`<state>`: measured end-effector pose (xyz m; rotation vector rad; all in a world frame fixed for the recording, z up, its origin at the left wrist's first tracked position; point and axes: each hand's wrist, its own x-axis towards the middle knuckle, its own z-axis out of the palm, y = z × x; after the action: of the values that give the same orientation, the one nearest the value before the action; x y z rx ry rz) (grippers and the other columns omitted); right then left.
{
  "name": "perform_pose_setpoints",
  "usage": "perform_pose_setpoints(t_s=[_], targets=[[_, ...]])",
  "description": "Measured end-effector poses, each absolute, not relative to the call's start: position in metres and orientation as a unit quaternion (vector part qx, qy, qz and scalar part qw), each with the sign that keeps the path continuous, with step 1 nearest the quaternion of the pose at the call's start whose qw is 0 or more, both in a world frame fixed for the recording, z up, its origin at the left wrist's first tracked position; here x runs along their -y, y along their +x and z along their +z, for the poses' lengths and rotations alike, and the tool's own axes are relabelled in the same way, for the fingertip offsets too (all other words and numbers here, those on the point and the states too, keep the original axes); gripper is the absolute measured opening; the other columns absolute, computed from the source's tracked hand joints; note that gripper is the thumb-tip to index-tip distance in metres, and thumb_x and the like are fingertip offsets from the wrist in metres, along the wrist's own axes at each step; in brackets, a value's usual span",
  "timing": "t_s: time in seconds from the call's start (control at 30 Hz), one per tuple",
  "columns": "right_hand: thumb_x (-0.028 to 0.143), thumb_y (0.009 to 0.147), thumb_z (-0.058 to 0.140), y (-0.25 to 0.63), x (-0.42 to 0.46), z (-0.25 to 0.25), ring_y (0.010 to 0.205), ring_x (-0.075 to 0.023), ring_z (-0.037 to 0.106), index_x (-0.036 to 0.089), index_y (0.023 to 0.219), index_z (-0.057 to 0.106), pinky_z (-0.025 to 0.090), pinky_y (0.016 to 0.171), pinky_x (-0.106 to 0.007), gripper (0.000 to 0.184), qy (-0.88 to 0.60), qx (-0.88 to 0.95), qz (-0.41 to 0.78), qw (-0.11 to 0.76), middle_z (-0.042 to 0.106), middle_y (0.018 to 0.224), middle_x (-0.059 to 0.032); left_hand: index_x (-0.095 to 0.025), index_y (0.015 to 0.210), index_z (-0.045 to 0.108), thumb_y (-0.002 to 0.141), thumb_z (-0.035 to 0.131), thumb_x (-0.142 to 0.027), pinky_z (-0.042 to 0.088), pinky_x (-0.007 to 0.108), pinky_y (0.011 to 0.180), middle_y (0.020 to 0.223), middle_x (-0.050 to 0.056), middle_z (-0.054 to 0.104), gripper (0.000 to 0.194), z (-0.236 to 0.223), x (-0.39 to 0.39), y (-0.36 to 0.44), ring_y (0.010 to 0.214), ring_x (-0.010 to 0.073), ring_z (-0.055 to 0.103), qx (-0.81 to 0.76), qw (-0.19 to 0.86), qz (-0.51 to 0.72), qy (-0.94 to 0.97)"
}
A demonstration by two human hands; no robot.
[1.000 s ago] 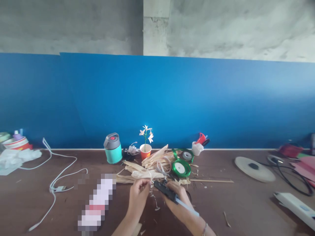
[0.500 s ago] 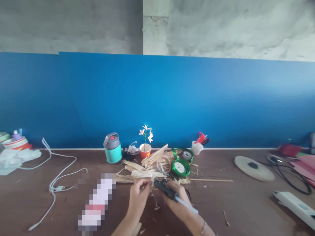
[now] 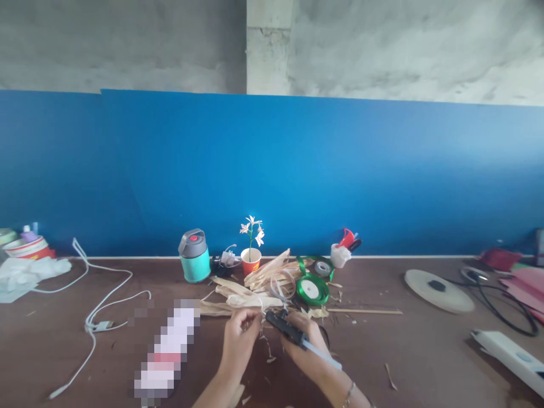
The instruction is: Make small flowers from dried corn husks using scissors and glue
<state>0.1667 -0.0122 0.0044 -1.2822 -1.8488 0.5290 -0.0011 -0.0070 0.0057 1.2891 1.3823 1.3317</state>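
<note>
My right hand (image 3: 304, 340) is wrapped round a black glue gun (image 3: 287, 328), and a pale glue stick (image 3: 321, 354) juts from its back end toward my wrist. The gun's tip points left, close to the fingers of my left hand (image 3: 241, 334). Those fingers are pinched together near a thin white strip; what sits between them is too small to make out. Just beyond both hands lie dried husks (image 3: 250, 297) in a loose pile. A spool of green ribbon (image 3: 312, 289) rests to their right.
Behind the husks stand a red paper cup (image 3: 251, 263) with a white flower (image 3: 254, 229) and a teal jar (image 3: 195, 260). A thin stick (image 3: 365, 311) and a round pale disc (image 3: 437, 290) lie at right. White cables (image 3: 91, 317) sprawl at left beside a blurred-out object (image 3: 168, 351).
</note>
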Motion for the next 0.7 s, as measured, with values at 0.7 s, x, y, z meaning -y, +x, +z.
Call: perform_pose_setpoints(t_s=[0.7], targets=[[0.012,0.067,0.057,0.1667,0.0114,0.0056,0.066,-0.0172,0.058,0.017,0.063,0.063,0.043,0.062,-0.025,0.009,-0.489,0.728,0.218,0.427,0.065,0.069,-0.0036,-0.014,0.068,0.07,0.07,0.062,-0.046,0.045,0.026,0.06,0.063,0.004,0.065,0.034,0.0007,0.0045,-0.0026,0.062,0.0194,0.059,-0.552,0.386,0.524,0.522]])
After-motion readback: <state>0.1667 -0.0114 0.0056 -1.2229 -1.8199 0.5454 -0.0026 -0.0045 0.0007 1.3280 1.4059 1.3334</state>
